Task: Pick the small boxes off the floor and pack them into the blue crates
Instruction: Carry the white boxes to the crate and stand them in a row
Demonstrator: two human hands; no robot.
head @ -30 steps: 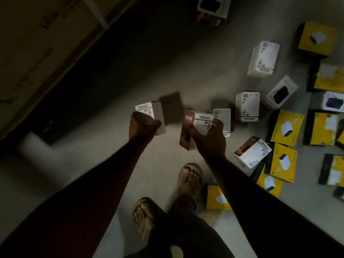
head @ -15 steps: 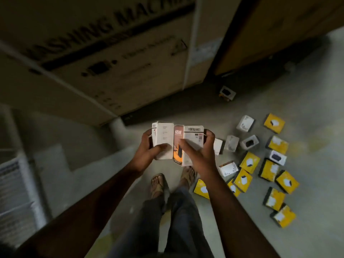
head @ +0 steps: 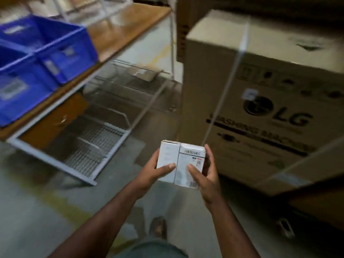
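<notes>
hands [head: 183,174] gripping small boxes [head: 181,162], blue crates [head: 37,58] blurred

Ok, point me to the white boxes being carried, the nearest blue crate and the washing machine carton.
white boxes [head: 178,164]: head view, front face between the thumbs.
nearest blue crate [head: 20,97]: head view, front wall.
washing machine carton [head: 270,108]: head view, printed side.

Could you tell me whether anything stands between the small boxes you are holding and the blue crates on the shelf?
Nothing visible does. The left hand and right hand hold the white boxes together, and the space up-left to the blue crates on the wooden shelf looks open.
</notes>
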